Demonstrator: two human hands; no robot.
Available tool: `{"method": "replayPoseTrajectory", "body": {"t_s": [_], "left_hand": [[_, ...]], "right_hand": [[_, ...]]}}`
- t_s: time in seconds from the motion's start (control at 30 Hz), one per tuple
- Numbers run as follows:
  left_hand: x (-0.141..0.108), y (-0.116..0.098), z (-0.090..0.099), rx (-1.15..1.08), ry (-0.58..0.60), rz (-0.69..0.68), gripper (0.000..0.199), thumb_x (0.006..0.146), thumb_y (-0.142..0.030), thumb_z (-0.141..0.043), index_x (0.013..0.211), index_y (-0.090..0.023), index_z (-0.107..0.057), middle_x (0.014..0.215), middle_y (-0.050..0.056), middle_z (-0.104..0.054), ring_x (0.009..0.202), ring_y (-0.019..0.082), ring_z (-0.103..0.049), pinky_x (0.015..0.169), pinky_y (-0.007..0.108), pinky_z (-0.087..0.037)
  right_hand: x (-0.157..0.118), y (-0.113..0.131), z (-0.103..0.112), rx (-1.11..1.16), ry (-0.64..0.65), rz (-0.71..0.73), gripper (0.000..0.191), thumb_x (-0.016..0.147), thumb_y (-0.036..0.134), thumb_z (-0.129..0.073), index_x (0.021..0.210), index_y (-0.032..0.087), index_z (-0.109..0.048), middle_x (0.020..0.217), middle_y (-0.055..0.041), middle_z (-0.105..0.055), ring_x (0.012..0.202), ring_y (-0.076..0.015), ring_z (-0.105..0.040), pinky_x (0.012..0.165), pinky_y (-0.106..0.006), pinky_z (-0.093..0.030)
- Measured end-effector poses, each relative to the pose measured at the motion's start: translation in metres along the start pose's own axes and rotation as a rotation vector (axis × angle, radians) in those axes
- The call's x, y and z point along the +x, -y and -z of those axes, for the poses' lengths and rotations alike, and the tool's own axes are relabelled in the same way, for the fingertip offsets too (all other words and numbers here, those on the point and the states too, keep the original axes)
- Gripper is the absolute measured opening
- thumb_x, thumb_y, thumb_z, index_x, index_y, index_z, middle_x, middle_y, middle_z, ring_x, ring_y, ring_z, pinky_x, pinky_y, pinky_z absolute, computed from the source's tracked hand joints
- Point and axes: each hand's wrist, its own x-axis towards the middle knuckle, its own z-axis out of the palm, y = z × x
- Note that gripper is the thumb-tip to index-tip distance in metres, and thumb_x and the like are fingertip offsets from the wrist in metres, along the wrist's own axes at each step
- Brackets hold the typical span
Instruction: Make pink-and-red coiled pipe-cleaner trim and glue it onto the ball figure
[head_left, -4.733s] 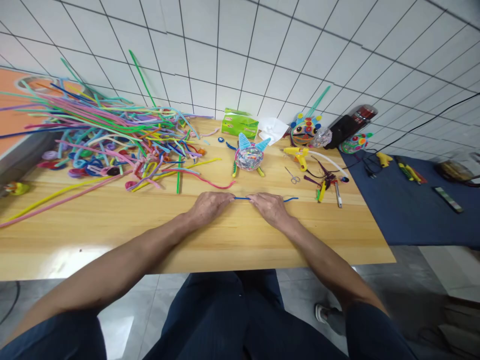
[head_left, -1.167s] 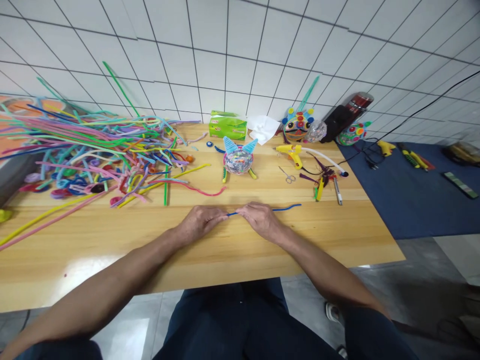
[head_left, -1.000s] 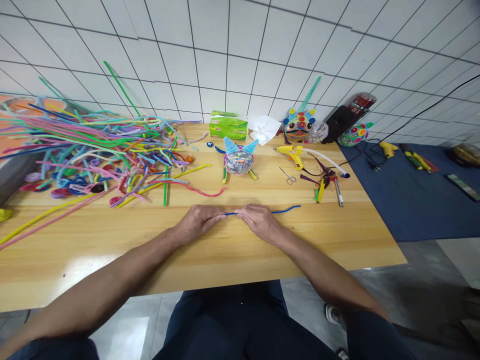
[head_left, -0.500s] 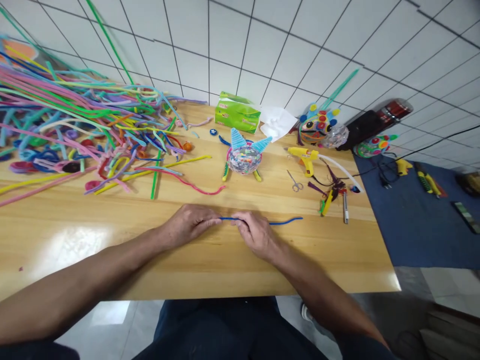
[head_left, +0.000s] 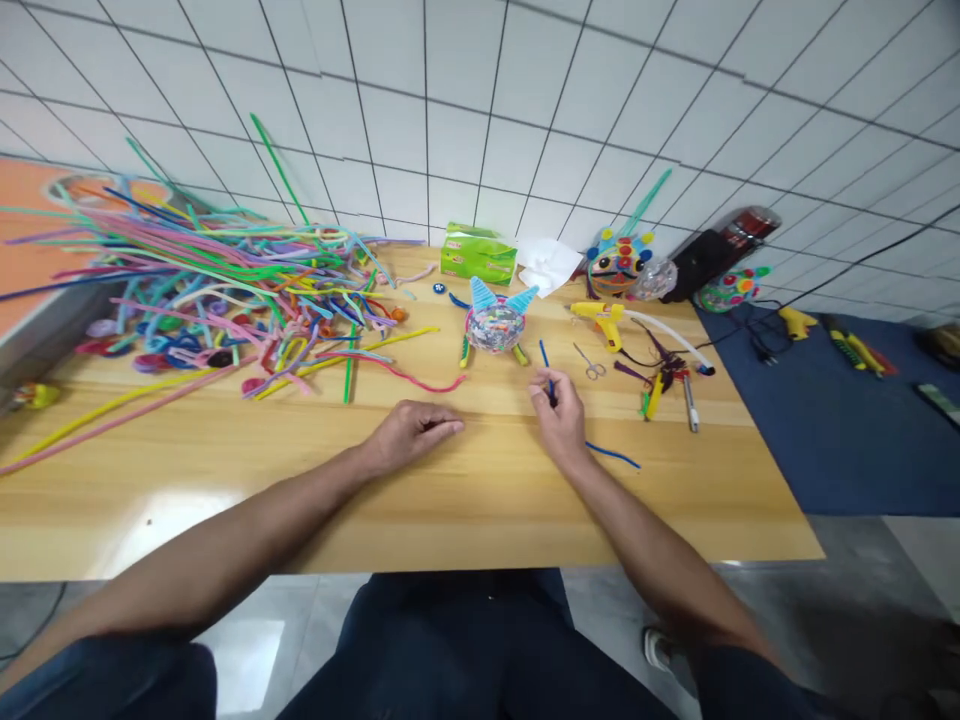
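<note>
My right hand (head_left: 559, 408) grips a blue pipe cleaner (head_left: 615, 457); one end stands up past the fingertips and the other trails to the right under the wrist. My left hand (head_left: 411, 436) rests low over the wooden table (head_left: 480, 500), fingers curled and thumb pointing right; whether anything is in it cannot be made out. Beyond the hands sits a round, glittery figure (head_left: 496, 328) with light blue pointed ears and yellow-green legs. A red pipe cleaner (head_left: 427, 385) lies between the figure and my left hand.
At the left is a big heap of coloured pipe cleaners (head_left: 225, 270). A green tissue pack (head_left: 477, 256) stands by the wall. Rightward are a yellow glue gun (head_left: 600, 318), small scissors (head_left: 591, 364), a cutter (head_left: 691, 404) and a decorated figure (head_left: 619, 265).
My hands have moved apart. The left has let go of the blue pipe cleaner; the right has moved right and up with it, fingers turned upward. The view has shifted left.
</note>
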Motion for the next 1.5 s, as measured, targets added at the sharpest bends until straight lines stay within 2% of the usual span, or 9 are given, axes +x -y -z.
{"method": "replayPoseTrajectory", "body": {"t_s": [0.17, 0.43, 0.67, 0.83, 0.97, 1.07, 1.2, 1.33, 1.5], "left_hand": [[0.004, 0.003, -0.001, 0.014, 0.006, -0.009, 0.042, 0.105, -0.045, -0.060, 0.086, -0.013, -0.079, 0.071, 0.001, -0.073, 0.063, 0.013, -0.062, 0.060, 0.020, -0.044], [0.006, 0.006, -0.005, 0.004, -0.021, -0.086, 0.037, 0.103, -0.040, -0.061, 0.081, -0.015, -0.077, 0.067, 0.000, -0.071, 0.062, 0.013, -0.062, 0.060, 0.022, -0.041], [0.004, 0.005, -0.006, -0.011, -0.040, -0.062, 0.037, 0.106, -0.040, -0.060, 0.089, -0.015, -0.080, 0.075, 0.002, -0.078, 0.065, 0.014, -0.066, 0.062, 0.021, -0.046], [0.003, 0.005, -0.006, -0.021, -0.088, -0.034, 0.037, 0.106, -0.042, -0.063, 0.092, -0.014, -0.083, 0.074, 0.002, -0.078, 0.061, 0.012, -0.062, 0.061, 0.020, -0.045], [0.002, 0.001, -0.005, -0.012, -0.088, -0.016, 0.038, 0.107, -0.041, -0.064, 0.090, -0.014, -0.083, 0.070, 0.002, -0.076, 0.058, 0.011, -0.061, 0.059, 0.019, -0.045], [0.000, -0.004, -0.004, 0.010, -0.064, -0.012, 0.035, 0.108, -0.036, -0.062, 0.089, -0.014, -0.082, 0.072, 0.001, -0.077, 0.060, 0.011, -0.064, 0.059, 0.018, -0.045], [-0.001, -0.006, -0.004, 0.080, -0.037, -0.046, 0.030, 0.111, -0.030, -0.062, 0.094, -0.016, -0.082, 0.077, 0.002, -0.080, 0.064, 0.012, -0.071, 0.062, 0.019, -0.050], [-0.004, -0.012, -0.004, 0.144, 0.010, -0.229, 0.029, 0.114, -0.031, -0.061, 0.098, -0.017, -0.080, 0.083, 0.005, -0.082, 0.070, 0.015, -0.076, 0.068, 0.024, -0.054], [-0.009, -0.032, -0.019, -0.013, 0.276, -0.390, 0.046, 0.114, -0.052, -0.059, 0.091, -0.017, -0.076, 0.071, 0.006, -0.073, 0.068, 0.020, -0.070, 0.069, 0.032, -0.056]], "right_hand": [[0.009, -0.001, -0.007, -0.019, -0.083, -0.027, 0.047, 0.091, 0.048, -0.062, 0.128, 0.019, -0.067, 0.110, -0.0064, -0.076, 0.077, -0.0178, -0.060, 0.077, -0.034, -0.054], [0.010, 0.001, -0.005, -0.149, -0.031, 0.048, 0.042, 0.095, 0.047, -0.057, 0.125, 0.019, -0.068, 0.103, -0.0051, -0.076, 0.078, -0.0194, -0.061, 0.078, -0.034, -0.052], [0.001, 0.015, -0.003, -0.211, 0.314, 0.280, 0.018, 0.101, 0.035, -0.063, 0.106, 0.023, -0.077, 0.097, -0.0059, -0.080, 0.086, -0.0226, -0.069, 0.085, -0.037, -0.055], [0.007, 0.025, -0.014, -0.271, 0.563, 0.538, 0.014, 0.101, 0.036, -0.075, 0.093, 0.025, -0.078, 0.117, -0.0090, -0.083, 0.108, -0.0265, -0.071, 0.102, -0.044, -0.052], [0.013, 0.028, -0.017, -0.350, 0.463, 0.723, 0.028, 0.113, 0.037, -0.061, 0.092, 0.023, -0.074, 0.102, -0.0093, -0.082, 0.095, -0.0236, -0.069, 0.091, -0.041, -0.051], [0.010, 0.024, -0.014, -0.309, 0.391, 0.700, 0.035, 0.115, 0.035, -0.054, 0.086, 0.025, -0.070, 0.082, -0.0056, -0.075, 0.080, -0.0214, -0.065, 0.081, -0.038, -0.050], [0.002, 0.020, -0.006, -0.214, 0.419, 0.650, 0.031, 0.113, 0.034, -0.058, 0.085, 0.026, -0.068, 0.079, -0.0036, -0.072, 0.075, -0.0209, -0.066, 0.075, -0.036, -0.051], [-0.003, 0.020, -0.001, -0.121, 0.441, 0.608, 0.019, 0.112, 0.039, -0.063, 0.110, 0.025, -0.074, 0.100, -0.0083, -0.081, 0.096, -0.0250, -0.076, 0.089, -0.041, -0.060], [-0.021, 0.025, -0.006, 0.068, 0.621, 0.635, 0.098, 0.094, 0.077, -0.074, 0.168, 0.020, -0.044, 0.157, -0.0236, -0.066, 0.148, -0.0368, -0.063, 0.121, -0.056, -0.055]]}}
